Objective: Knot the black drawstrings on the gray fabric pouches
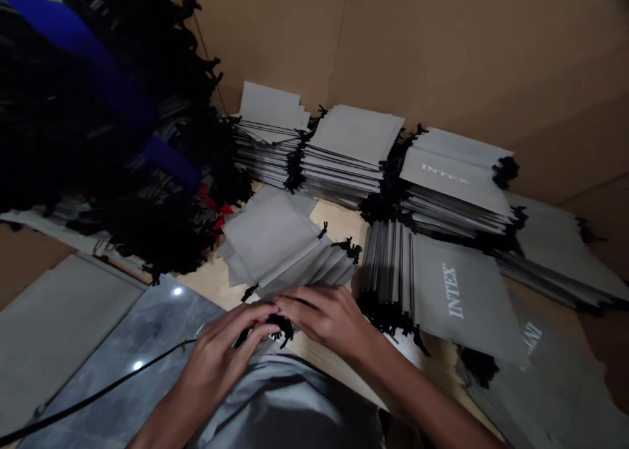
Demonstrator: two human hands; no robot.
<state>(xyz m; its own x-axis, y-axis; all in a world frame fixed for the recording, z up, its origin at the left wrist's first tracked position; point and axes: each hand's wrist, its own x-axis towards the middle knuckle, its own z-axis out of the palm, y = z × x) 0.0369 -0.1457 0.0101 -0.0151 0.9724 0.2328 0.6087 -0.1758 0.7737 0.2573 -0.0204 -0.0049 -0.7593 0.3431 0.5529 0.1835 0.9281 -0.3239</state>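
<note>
A small fanned pile of grey drawstring pouches (282,246) lies on the pale board just ahead of me. My right hand (327,314) rests on the near edge of this pile, fingers bent over it. My left hand (223,347) is beside it, fingers curled and pinching black drawstring tassels (285,331) at the pile's near edge. Both hands meet over the same spot.
Taller stacks of grey pouches (351,151) line the cardboard wall (442,49); some at the right show "INTEX" (455,292). A dark heap of black cords and blue fabric (98,121) fills the left. A thin black cable (98,393) crosses grey floor tiles (63,324).
</note>
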